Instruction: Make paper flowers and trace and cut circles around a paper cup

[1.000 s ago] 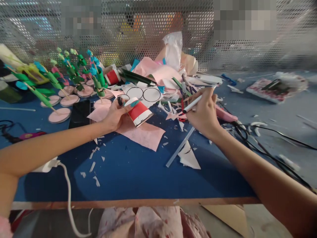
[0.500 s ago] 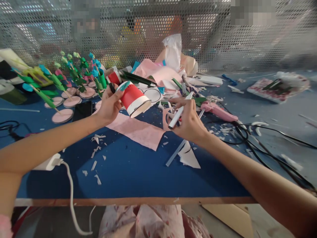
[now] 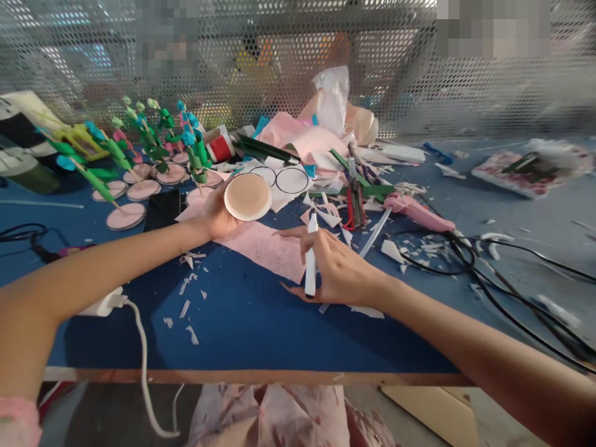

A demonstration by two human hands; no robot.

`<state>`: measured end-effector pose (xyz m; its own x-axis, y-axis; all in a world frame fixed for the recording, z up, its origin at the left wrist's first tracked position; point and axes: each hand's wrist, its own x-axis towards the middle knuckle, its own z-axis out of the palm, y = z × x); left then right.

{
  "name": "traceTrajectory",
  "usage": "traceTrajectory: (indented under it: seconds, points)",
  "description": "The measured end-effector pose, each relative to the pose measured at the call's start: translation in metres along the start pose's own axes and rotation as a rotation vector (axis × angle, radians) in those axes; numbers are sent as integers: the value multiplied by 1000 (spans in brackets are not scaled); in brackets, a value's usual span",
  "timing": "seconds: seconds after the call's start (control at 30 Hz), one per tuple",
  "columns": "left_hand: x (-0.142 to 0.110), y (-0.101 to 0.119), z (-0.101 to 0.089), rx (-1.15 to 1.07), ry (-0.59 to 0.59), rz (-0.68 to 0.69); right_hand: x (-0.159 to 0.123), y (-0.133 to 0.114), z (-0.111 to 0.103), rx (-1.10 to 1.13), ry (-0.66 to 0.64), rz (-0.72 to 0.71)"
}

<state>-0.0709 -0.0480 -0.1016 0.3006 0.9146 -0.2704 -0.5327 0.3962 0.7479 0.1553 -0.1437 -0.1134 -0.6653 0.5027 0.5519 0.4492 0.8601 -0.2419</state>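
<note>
My left hand (image 3: pixel 222 214) is closed around a paper cup (image 3: pixel 248 197). Its round cream end, edged with a thin dark line, faces me and hides the cup's side. A white marker (image 3: pixel 310 257) rests between the fingers of my right hand (image 3: pixel 338 267), its black end pointing down toward me. Other fingers of that hand stretch out to the left, over a strip of pink felt-like material (image 3: pixel 267 248). Just behind the cup lies white paper (image 3: pixel 292 180) with black circles drawn on it.
Paper flowers on pink discs (image 3: pixel 125 216) stand at left beside a dark phone (image 3: pixel 162 208). A pink glue gun (image 3: pixel 419 213) with black cables lies at right, near a red-handled cutter (image 3: pixel 356 205). White scraps (image 3: pixel 192 335) litter the blue table; a perforated metal screen (image 3: pixel 395 74) rises behind.
My left hand has turned the cup so its round end faces me; its red side no longer shows. My right hand has moved down and left, tipping the marker more upright.
</note>
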Motion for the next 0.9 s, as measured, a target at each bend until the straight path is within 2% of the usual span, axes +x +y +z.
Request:
traceTrajectory:
  seconds: [0.07, 0.13, 0.23, 0.33, 0.43, 0.5, 0.6, 0.67, 0.73, 0.8, 0.9]
  points:
    - [0, 1, -1, -40, -15, -58, 1, 0, 5, -44, 67, 4]
    - [0, 1, -3, -76, -48, -90, 3, 5, 6, -57, 221, 37]
    - [1, 1, -4, -116, -83, -97, 9, 13, 3, -83, 402, 171]
    - [3, 0, -5, -155, -75, -98, 16, 16, 4, -111, 448, 323]
    - [4, -1, -6, -169, -64, -102, 22, 16, 12, -97, 478, 386]
    - [5, -2, -8, -120, -85, -82, 28, 15, 19, -10, 485, 427]
    - [6, -4, -12, -21, -123, -10, 34, 12, 25, 156, 411, 508]
    - [7, -4, -13, 30, -134, 37, 36, 9, 27, 227, 344, 514]
    - [8, -4, -14, 49, -127, 70, 33, 4, 27, 275, 262, 465]
    - [10, -4, -14, 32, -100, 63, 27, -1, 28, 296, 111, 373]
    - [10, -4, -12, 1, -75, 24, 18, -4, 26, 176, -135, 231]
